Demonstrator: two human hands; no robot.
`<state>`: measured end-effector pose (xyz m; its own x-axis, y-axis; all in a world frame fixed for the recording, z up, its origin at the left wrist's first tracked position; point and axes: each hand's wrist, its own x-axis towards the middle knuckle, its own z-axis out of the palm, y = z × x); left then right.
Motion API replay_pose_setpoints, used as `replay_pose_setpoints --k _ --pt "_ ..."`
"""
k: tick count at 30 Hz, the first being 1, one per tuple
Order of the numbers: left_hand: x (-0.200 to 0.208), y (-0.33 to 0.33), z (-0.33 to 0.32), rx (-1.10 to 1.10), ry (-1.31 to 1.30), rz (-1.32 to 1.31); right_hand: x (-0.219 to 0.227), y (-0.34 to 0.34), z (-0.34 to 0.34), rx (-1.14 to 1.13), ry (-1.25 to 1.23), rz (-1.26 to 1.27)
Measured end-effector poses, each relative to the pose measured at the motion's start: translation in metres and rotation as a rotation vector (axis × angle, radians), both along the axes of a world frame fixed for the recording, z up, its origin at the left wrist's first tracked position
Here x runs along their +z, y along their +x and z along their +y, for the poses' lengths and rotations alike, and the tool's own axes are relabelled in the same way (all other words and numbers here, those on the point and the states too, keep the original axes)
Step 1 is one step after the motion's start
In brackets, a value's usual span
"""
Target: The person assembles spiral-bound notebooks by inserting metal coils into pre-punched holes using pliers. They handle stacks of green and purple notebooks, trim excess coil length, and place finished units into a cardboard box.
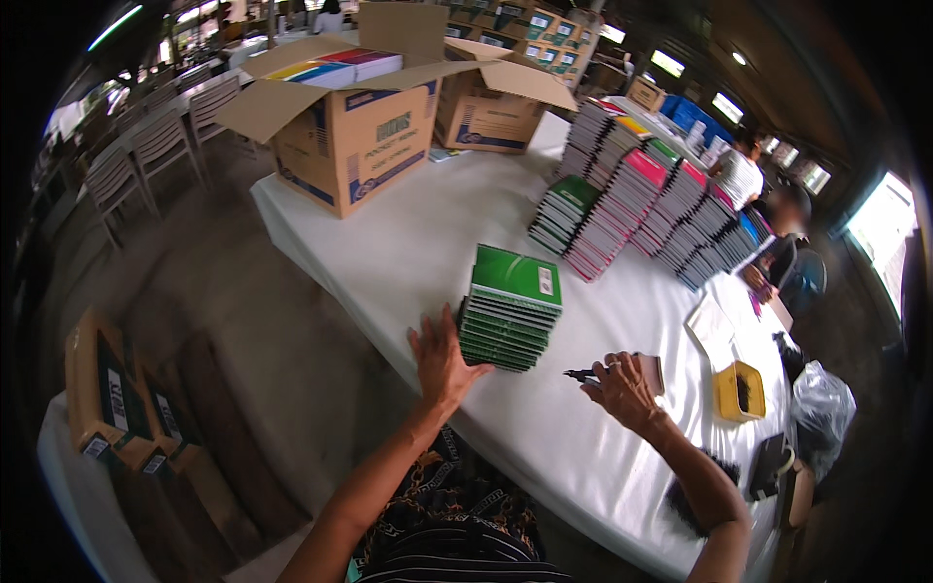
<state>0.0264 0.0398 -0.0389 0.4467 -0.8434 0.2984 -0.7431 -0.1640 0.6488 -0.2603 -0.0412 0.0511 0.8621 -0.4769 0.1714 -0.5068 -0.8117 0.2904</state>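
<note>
A stack of green spiral notebooks (517, 279) stands in front of me on the white-covered table. My left hand (442, 367) rests against the stack's near left side, its fingers spread and open. To the right of the stack, my right hand (627, 394) is closed around a small dark pliers-like tool (580, 375), whose tip points toward the notebooks. The tool's handles are mostly hidden in the fingers. A brownish flat piece (650, 373) lies just beyond that hand.
Tall stacks of notebooks (617, 214) in several colours stand at the back right. Open cardboard boxes (379, 146) sit at the far left. A yellow container (740, 392) and a clear plastic bag (823, 413) are on the right. Another person (777, 228) sits beyond the table.
</note>
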Motion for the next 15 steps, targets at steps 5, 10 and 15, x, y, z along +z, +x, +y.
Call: replay_pose_setpoints --k 5,10,15 --pt "0.001 0.0 0.003 0.017 0.008 0.005 0.04 0.035 -0.01 0.102 0.013 0.167" --pt "-0.009 -0.001 -0.002 0.037 -0.067 -0.014 0.051 0.045 -0.016 0.257 0.016 0.156" --pt "-0.02 -0.004 -0.011 0.066 -0.009 -0.069 0.062 0.057 -0.014 0.393 -0.143 0.186"
